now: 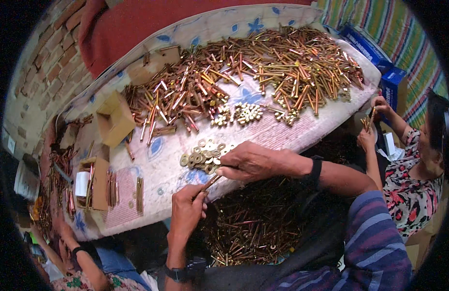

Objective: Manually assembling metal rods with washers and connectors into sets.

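My left hand (pixel 186 206) is closed around a slim, brass-coloured metal bolt (pixel 212 182), which slants up toward my other hand. My right hand (pixel 253 161) is closed in a pinch at the bolt's upper end; its fingers hide what is between them. Just beyond that pinch lies a loose pile of flat metal washers (pixel 198 158) on the table. Farther back is a group of small shiny hex nuts (pixel 248 113). Behind them spreads a large heap of long brass- and copper-coloured bolts (pixel 302 63).
A patterned cloth covers the table (pixel 278 136). Open cardboard boxes (pixel 115 119) and a short row of bolts (pixel 139 194) stand at left. More bolts (pixel 253 237) fill a space below the edge. One co-worker (pixel 408 179) handles bolts at right; another (pixel 91 271) sits lower left.
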The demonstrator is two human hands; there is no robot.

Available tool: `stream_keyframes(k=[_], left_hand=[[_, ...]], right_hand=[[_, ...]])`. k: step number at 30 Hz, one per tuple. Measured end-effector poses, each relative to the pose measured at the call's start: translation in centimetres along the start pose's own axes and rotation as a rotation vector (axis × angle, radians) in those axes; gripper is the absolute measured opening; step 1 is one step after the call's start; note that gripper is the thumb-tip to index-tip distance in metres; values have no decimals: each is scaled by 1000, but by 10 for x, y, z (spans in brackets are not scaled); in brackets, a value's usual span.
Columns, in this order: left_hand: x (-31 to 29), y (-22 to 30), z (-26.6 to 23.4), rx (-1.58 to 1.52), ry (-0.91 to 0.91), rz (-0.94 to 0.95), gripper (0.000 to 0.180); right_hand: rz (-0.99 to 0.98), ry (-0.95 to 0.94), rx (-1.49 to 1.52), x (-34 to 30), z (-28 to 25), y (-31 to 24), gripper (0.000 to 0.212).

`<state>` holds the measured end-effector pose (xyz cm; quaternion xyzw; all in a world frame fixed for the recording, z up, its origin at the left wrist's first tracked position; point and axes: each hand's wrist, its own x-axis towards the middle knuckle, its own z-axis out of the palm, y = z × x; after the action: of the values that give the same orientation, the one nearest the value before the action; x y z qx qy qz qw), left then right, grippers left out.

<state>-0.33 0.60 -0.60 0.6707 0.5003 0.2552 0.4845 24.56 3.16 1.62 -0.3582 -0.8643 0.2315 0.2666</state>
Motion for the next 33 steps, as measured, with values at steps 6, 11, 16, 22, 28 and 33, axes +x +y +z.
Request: stream_keyframes(k=[6, 11, 16, 22, 28, 33], left_hand=[[2, 5, 5, 57, -6, 30, 18], [4, 6, 10, 19, -38, 19, 18], [4, 5, 11, -12, -26, -19, 20], [5, 4, 13, -22, -39, -5, 21], [5, 3, 14, -27, -35, -24, 20], [5, -6, 12, 13, -62, -16, 19]], right_hand=[[69, -91, -47, -4, -12, -1, 40], [54, -28, 47, -10, -3, 7, 45], [162, -113, 38, -6, -16, -1, 50], [152, -54, 35, -10, -6, 4, 41], [16, -1, 30, -10, -11, 5, 43], [301, -157, 68, -7, -11, 1, 45]])
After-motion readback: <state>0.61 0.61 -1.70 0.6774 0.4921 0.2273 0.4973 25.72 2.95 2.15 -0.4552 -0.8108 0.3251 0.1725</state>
